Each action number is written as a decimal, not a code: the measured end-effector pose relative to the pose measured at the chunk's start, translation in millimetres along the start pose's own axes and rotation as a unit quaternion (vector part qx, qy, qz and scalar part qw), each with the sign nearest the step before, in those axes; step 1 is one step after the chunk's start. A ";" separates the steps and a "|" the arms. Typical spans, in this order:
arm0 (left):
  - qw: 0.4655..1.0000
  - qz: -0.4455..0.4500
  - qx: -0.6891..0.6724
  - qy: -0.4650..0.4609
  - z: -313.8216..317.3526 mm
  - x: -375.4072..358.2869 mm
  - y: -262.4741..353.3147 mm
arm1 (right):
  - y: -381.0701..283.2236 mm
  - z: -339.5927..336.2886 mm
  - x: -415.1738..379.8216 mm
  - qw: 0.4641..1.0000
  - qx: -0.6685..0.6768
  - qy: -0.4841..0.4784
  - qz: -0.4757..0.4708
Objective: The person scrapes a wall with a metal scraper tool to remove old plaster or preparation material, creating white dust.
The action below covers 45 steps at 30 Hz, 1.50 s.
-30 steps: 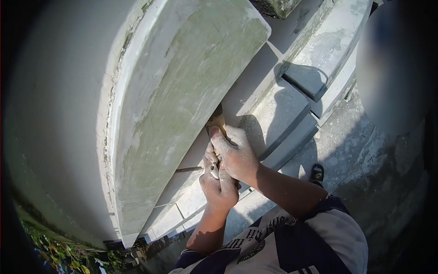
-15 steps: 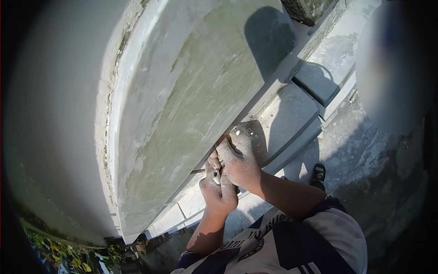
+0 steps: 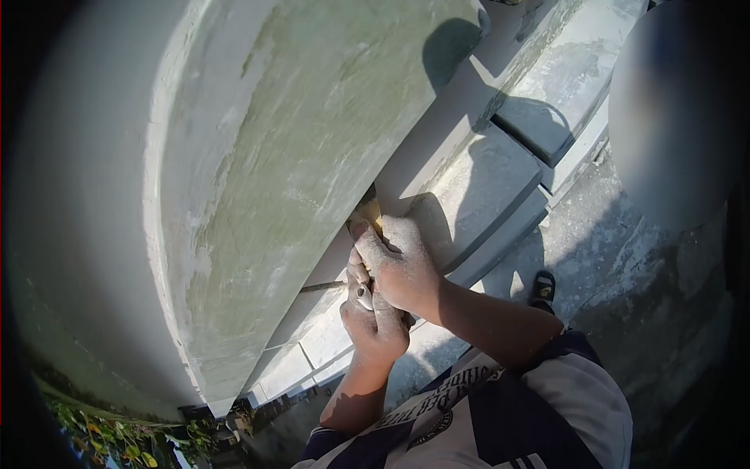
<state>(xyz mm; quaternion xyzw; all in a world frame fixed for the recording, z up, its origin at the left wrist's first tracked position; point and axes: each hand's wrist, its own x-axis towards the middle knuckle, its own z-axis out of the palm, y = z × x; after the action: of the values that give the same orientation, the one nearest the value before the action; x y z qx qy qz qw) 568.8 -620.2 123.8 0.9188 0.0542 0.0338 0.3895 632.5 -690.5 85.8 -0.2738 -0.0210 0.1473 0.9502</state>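
My left hand [image 3: 375, 324], coated in pale dust, is closed round a tool with a light, hollow-ended handle [image 3: 364, 296]. A thin dark rod [image 3: 322, 287] sticks out leftward from those fingers. Just above, my right hand [image 3: 402, 262], also dusty, is closed on a yellowish scraper-like tool [image 3: 370, 213] with a dark end at the lower edge of the green-grey plastered panel [image 3: 305, 141]. Both hands are close together, overlapping in this view. My right fingers partly hide the yellowish tool, so I cannot tell its exact kind.
Pale stepped ledges [image 3: 488, 187] run diagonally below the panel, with a dark gap [image 3: 523, 141] between blocks. A smooth grey wall [image 3: 94, 195] curves at left. A sandalled foot [image 3: 544, 288] stands on the rough concrete floor [image 3: 601, 313]. Leafy plants [image 3: 129, 442] grow at bottom left.
My view has shifted, so the panel sits further left. Both hands keep their grips; more of the yellowish tool and the thin rod now shows, beyond the fingers.
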 end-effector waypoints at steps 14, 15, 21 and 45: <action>0.986 0.168 0.014 0.016 -1.3 3.6 -23.3 | 1.5 2.5 -10.3 0.999 0.041 -0.003 -0.012; 0.979 0.203 0.010 0.032 1.5 4.5 -37.0 | 5.6 -0.9 -11.2 1.000 0.017 0.002 -0.013; 0.989 0.141 -0.022 0.033 5.9 7.3 2.5 | -17.2 5.7 -0.5 0.997 0.075 -0.007 0.010; 0.980 0.190 0.028 0.040 18.4 7.4 -1.6 | -29.1 -5.7 -2.9 0.999 0.036 -0.026 -0.028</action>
<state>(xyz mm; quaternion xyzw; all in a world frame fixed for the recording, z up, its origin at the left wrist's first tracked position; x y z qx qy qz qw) 577.9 -631.3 110.0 0.9208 -0.1051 0.1428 0.3475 638.3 -717.8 96.5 -0.2346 -0.0480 0.1284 0.9624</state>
